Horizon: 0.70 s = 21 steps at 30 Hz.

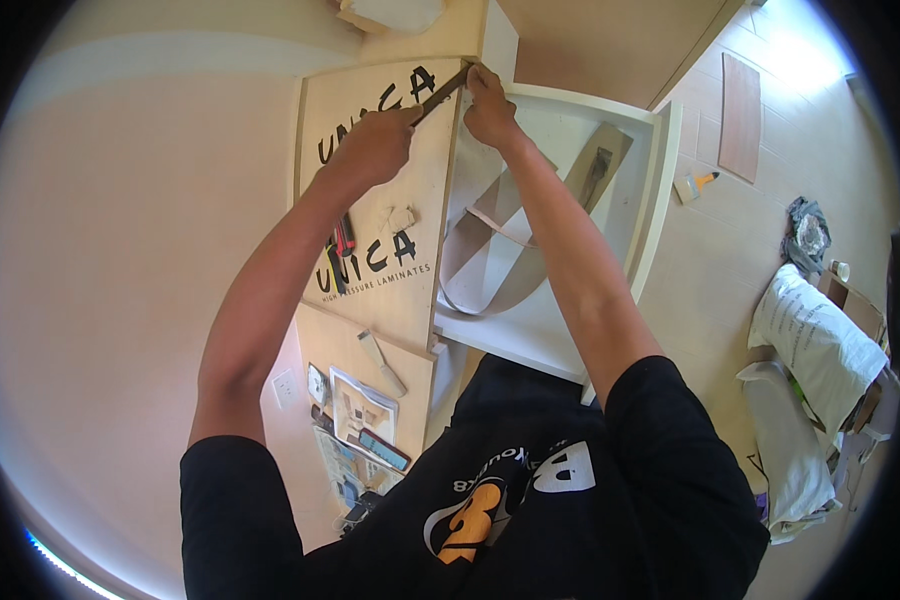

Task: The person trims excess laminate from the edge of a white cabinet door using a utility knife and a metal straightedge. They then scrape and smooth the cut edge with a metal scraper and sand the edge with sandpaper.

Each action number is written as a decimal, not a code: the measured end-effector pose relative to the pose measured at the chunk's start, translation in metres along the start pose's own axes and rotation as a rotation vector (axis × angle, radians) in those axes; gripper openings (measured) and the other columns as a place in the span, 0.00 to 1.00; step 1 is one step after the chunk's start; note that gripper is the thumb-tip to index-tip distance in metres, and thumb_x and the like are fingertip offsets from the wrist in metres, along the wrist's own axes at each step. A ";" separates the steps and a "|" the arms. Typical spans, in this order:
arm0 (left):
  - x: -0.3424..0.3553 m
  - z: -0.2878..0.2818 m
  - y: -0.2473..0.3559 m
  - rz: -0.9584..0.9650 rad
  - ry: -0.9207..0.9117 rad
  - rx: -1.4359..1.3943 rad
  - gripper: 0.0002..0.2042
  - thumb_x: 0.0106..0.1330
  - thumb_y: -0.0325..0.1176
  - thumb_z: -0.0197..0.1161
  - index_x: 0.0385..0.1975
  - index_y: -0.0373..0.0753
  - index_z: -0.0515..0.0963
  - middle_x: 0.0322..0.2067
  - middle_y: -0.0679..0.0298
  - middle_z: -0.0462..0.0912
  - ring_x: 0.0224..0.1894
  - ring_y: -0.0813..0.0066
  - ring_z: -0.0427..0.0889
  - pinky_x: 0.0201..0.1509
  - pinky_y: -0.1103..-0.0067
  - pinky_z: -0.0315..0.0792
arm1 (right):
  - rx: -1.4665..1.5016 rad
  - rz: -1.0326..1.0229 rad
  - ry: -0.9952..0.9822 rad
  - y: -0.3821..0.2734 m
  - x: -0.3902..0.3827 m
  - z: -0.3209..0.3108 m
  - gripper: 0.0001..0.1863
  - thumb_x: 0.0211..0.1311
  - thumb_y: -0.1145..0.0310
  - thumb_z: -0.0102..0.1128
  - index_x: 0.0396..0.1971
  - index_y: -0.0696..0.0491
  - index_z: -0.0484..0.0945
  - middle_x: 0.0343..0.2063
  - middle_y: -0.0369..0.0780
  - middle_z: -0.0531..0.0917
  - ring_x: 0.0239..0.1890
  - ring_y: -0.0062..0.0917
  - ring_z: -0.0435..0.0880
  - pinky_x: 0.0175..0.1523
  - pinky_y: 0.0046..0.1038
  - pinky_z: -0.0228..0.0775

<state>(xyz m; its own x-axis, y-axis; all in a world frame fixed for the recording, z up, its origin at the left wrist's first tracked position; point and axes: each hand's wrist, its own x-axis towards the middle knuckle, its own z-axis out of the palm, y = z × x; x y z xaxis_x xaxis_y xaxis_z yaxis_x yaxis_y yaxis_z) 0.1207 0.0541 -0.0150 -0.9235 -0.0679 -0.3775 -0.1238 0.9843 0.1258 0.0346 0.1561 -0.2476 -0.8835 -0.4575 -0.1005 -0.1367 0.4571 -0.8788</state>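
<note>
Work is going on at the far corner of the pale board (pixel 428 195), where we are holding a dark bar (pixel 441 96), perhaps a file, slantwise over its top. Our left hand (pixel 375 146) is closing its fingers around the near end, and our right hand (pixel 490 108) is pinching the far end at the corner. We are judging the job as unfinished: both hands are engaging the bar, while a long strip (pixel 516 284) is lying loose in the open drawer (pixel 656 190). How much is remaining, we cannot tell.

The drawer (pixel 658 195) stands right of the board (pixel 428 190).
</note>
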 end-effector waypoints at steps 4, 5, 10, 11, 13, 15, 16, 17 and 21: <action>-0.003 -0.010 0.005 -0.049 -0.031 -0.031 0.19 0.75 0.30 0.55 0.64 0.38 0.76 0.39 0.42 0.86 0.40 0.47 0.86 0.47 0.61 0.77 | 0.109 -0.011 0.045 -0.004 -0.003 -0.004 0.42 0.59 0.82 0.47 0.77 0.44 0.60 0.71 0.40 0.65 0.71 0.36 0.69 0.70 0.41 0.63; -0.005 -0.014 0.004 -0.061 -0.053 -0.041 0.19 0.75 0.30 0.55 0.65 0.39 0.76 0.39 0.42 0.86 0.40 0.48 0.86 0.47 0.62 0.77 | 0.131 -0.078 0.055 -0.002 -0.005 -0.004 0.42 0.59 0.82 0.47 0.77 0.43 0.60 0.71 0.41 0.65 0.71 0.36 0.69 0.70 0.41 0.63; -0.014 -0.002 -0.002 -0.123 -0.047 -0.035 0.20 0.74 0.29 0.56 0.65 0.39 0.76 0.42 0.42 0.86 0.41 0.48 0.87 0.48 0.62 0.77 | 0.025 -0.044 -0.061 0.007 -0.012 -0.001 0.45 0.59 0.81 0.47 0.79 0.40 0.57 0.70 0.39 0.65 0.69 0.33 0.71 0.68 0.36 0.64; -0.013 0.005 -0.002 -0.127 -0.028 -0.036 0.20 0.74 0.29 0.56 0.65 0.39 0.76 0.42 0.42 0.86 0.41 0.49 0.87 0.49 0.62 0.77 | 0.001 -0.024 -0.069 0.007 -0.011 0.000 0.45 0.59 0.81 0.47 0.79 0.40 0.55 0.70 0.39 0.65 0.68 0.33 0.72 0.67 0.34 0.65; -0.009 0.019 -0.001 -0.094 0.002 -0.050 0.20 0.74 0.28 0.56 0.65 0.40 0.76 0.44 0.42 0.86 0.42 0.48 0.87 0.50 0.63 0.78 | -0.064 0.018 -0.086 0.005 -0.010 0.002 0.46 0.59 0.81 0.47 0.80 0.41 0.53 0.70 0.37 0.65 0.66 0.31 0.74 0.65 0.31 0.67; -0.006 0.022 -0.002 -0.078 0.026 -0.060 0.19 0.74 0.28 0.56 0.64 0.40 0.76 0.45 0.43 0.86 0.43 0.48 0.87 0.50 0.63 0.78 | -0.012 -0.007 -0.020 0.001 -0.007 0.004 0.46 0.60 0.81 0.47 0.80 0.41 0.51 0.68 0.37 0.66 0.64 0.30 0.76 0.64 0.31 0.68; -0.005 0.020 -0.003 -0.072 0.028 -0.079 0.19 0.74 0.28 0.56 0.64 0.40 0.76 0.45 0.43 0.86 0.44 0.48 0.87 0.51 0.63 0.78 | 0.010 0.020 -0.025 0.002 -0.005 0.002 0.46 0.60 0.81 0.48 0.80 0.42 0.50 0.68 0.36 0.66 0.63 0.30 0.77 0.63 0.31 0.68; -0.006 0.018 -0.003 -0.081 -0.001 -0.099 0.19 0.74 0.28 0.56 0.64 0.40 0.77 0.45 0.43 0.86 0.44 0.48 0.87 0.51 0.63 0.79 | 0.059 -0.032 -0.004 0.002 -0.005 0.002 0.46 0.59 0.81 0.48 0.80 0.42 0.51 0.68 0.36 0.66 0.62 0.30 0.77 0.63 0.31 0.69; -0.016 0.005 -0.005 -0.102 0.015 -0.082 0.20 0.74 0.28 0.56 0.64 0.40 0.76 0.41 0.43 0.86 0.40 0.49 0.87 0.48 0.63 0.78 | 0.083 -0.090 -0.050 0.008 -0.008 0.000 0.46 0.59 0.81 0.48 0.80 0.43 0.51 0.71 0.36 0.65 0.60 0.29 0.79 0.62 0.33 0.70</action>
<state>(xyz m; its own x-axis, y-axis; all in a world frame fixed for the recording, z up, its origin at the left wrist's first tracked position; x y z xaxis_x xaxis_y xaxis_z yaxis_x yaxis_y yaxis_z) 0.1379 0.0513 -0.0143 -0.9100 -0.1699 -0.3783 -0.2458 0.9557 0.1622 0.0404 0.1633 -0.2543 -0.8456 -0.5322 -0.0404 -0.1756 0.3488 -0.9206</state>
